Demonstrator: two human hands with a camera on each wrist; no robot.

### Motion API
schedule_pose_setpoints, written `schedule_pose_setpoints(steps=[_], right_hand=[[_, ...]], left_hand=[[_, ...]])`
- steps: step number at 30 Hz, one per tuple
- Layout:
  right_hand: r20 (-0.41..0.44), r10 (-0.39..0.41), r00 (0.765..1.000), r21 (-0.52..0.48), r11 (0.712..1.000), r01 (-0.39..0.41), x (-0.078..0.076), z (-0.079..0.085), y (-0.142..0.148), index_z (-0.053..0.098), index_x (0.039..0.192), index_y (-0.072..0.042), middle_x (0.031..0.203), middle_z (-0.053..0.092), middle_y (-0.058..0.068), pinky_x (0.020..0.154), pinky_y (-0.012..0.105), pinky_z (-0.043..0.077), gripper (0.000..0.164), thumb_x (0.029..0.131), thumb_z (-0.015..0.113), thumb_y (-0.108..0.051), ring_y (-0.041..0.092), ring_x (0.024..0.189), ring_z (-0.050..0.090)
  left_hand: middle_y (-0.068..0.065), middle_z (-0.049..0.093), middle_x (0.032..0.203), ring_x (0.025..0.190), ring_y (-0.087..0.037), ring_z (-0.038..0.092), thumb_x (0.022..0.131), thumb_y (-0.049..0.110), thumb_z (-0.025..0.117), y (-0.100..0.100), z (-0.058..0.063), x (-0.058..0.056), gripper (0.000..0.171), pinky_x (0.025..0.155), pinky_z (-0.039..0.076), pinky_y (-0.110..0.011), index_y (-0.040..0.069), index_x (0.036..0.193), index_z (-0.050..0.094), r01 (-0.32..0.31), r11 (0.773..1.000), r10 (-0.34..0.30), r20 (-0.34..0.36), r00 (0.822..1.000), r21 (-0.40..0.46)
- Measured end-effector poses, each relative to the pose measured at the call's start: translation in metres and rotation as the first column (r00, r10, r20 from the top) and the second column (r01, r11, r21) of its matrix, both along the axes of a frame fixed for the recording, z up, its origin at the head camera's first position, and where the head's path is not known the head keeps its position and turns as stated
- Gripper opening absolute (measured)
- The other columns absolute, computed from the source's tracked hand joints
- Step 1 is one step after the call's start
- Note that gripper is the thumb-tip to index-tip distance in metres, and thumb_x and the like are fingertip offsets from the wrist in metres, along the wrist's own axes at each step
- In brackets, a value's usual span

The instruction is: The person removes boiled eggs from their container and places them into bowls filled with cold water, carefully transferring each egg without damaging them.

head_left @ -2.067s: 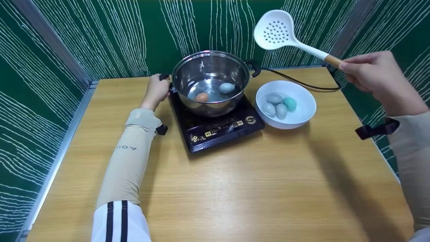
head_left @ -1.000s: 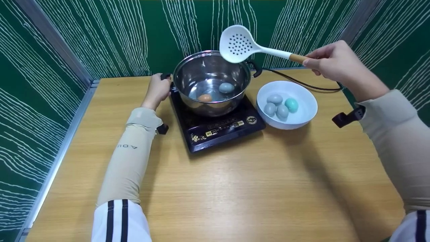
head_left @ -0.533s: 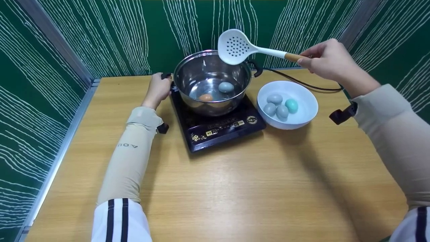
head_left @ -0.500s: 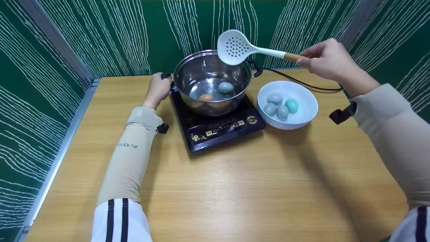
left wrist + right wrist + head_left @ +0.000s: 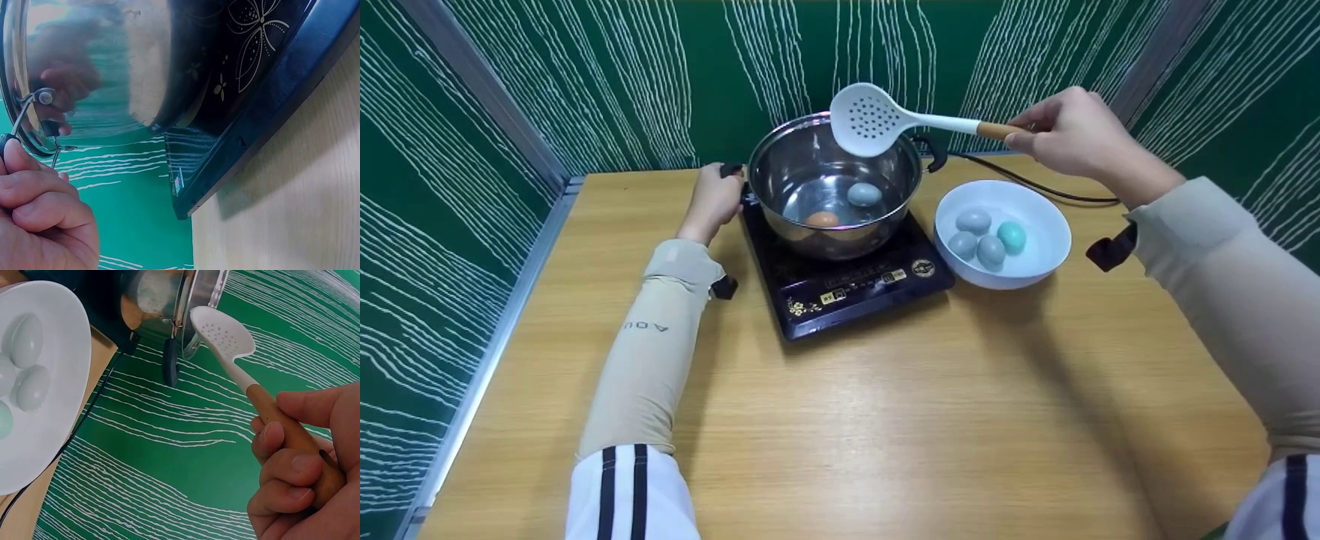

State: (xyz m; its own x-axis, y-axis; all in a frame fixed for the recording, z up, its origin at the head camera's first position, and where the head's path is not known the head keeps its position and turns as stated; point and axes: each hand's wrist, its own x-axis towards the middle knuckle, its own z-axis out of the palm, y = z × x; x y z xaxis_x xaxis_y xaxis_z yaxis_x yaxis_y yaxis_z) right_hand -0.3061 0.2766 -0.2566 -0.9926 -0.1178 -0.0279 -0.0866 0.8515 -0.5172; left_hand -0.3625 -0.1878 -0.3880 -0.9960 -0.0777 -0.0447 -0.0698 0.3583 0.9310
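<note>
A steel pot [image 5: 840, 241] with black side handles stands on a black induction cooktop [image 5: 870, 296]. Inside it lie a brown egg [image 5: 822, 219] and a pale blue egg [image 5: 864, 195]. My left hand [image 5: 711, 201] grips the pot's left handle, its curled fingers plain in the left wrist view. With my right hand [image 5: 1080, 139] I hold a white skimmer [image 5: 867, 120] by its wooden handle [image 5: 287, 424]. The skimmer's perforated head overlaps the pot's back right rim in the head view. To the right of the cooktop, a white bowl [image 5: 1046, 240] contains several pale eggs and a turquoise egg [image 5: 1011, 237].
A wooden table [image 5: 855, 420] carries everything. Behind the bowl runs a black cord [image 5: 1057, 194]. Green panels [image 5: 720, 90] with white streaks wall in the back and both sides.
My right hand has brought the skimmer left and, lately, downward, from above the bowl's side to the pot's back right rim. My left hand has stayed on the pot handle.
</note>
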Motion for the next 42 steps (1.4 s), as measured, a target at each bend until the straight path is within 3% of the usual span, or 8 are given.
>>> schedule_pose_setpoints(steps=[4, 11, 19, 27, 32, 42], right_hand=[[-0.016, 0.018, 1.0, 0.032, 0.999, -0.018, -0.001, -0.003, -0.004, 0.069, 0.142, -0.002, 0.115, 0.065, 0.019, 0.062, 0.029, 0.041, 0.044, 0.111, 0.061, -0.033, 0.027, 0.092, 0.048], [0.011, 0.023, 1.0, 0.077, 0.997, -0.024, -0.003, -0.006, -0.012, 0.066, 0.145, -0.001, 0.127, 0.065, 0.025, 0.074, 0.039, 0.042, 0.046, 0.111, 0.061, -0.032, 0.031, 0.101, 0.05], [-0.033, 0.082, 0.996, 0.164, 0.984, -0.075, -0.005, -0.007, -0.021, 0.068, 0.14, 0.002, 0.122, 0.071, 0.027, 0.065, 0.038, 0.04, 0.045, 0.109, 0.062, -0.029, 0.03, 0.087, 0.054], [-0.017, 0.103, 0.995, 0.232, 0.968, -0.096, -0.005, -0.006, -0.031, 0.067, 0.141, 0.004, 0.13, 0.07, 0.029, 0.07, 0.04, 0.044, 0.046, 0.108, 0.062, -0.029, 0.035, 0.097, 0.059], [-0.022, 0.137, 0.99, 0.281, 0.952, -0.125, -0.007, -0.005, -0.035, 0.072, 0.135, 0.003, 0.126, 0.074, 0.029, 0.07, 0.039, 0.047, 0.041, 0.108, 0.062, -0.027, 0.037, 0.098, 0.062], [0.0, 0.182, 0.983, 0.313, 0.934, -0.173, -0.006, 0.003, -0.038, 0.075, 0.128, 0.003, 0.12, 0.074, 0.027, 0.069, 0.04, 0.042, 0.036, 0.107, 0.063, -0.023, 0.033, 0.089, 0.057]], left_hand=[[0.008, 0.046, 0.06, 0.044, -0.005, 0.048, 0.11, 0.014, 0.041, -0.001, 0.0, 0.0, 0.015, 0.043, 0.035, -0.02, 0.013, 0.097, 0.049, 0.003, 1.0, -0.003, 0.015, 1.0, -0.006], [0.006, 0.047, 0.067, 0.049, -0.006, 0.049, 0.112, 0.016, 0.041, -0.001, 0.0, 0.001, 0.015, 0.046, 0.037, -0.02, 0.014, 0.1, 0.05, 0.011, 1.0, -0.01, 0.027, 1.0, -0.014], [0.004, 0.047, 0.073, 0.048, -0.006, 0.049, 0.11, 0.014, 0.041, -0.001, -0.001, 0.002, 0.016, 0.045, 0.035, -0.019, 0.014, 0.096, 0.049, 0.008, 1.0, -0.008, 0.019, 1.0, 0.01], [0.005, 0.048, 0.07, 0.047, -0.005, 0.048, 0.109, 0.013, 0.04, -0.001, -0.001, 0.002, 0.015, 0.044, 0.033, -0.019, 0.014, 0.098, 0.05, 0.011, 1.0, -0.011, 0.015, 1.0, 0.02], [0.006, 0.047, 0.067, 0.045, -0.005, 0.048, 0.109, 0.012, 0.041, 0.0, 0.0, 0.002, 0.017, 0.042, 0.033, -0.019, 0.014, 0.094, 0.049, 0.014, 0.999, -0.014, 0.01, 1.0, 0.029], [0.004, 0.05, 0.073, 0.049, -0.005, 0.049, 0.111, 0.014, 0.04, -0.002, 0.003, 0.001, 0.01, 0.045, 0.034, -0.019, 0.013, 0.106, 0.05, 0.017, 1.0, -0.018, 0.046, 0.999, 0.016]])
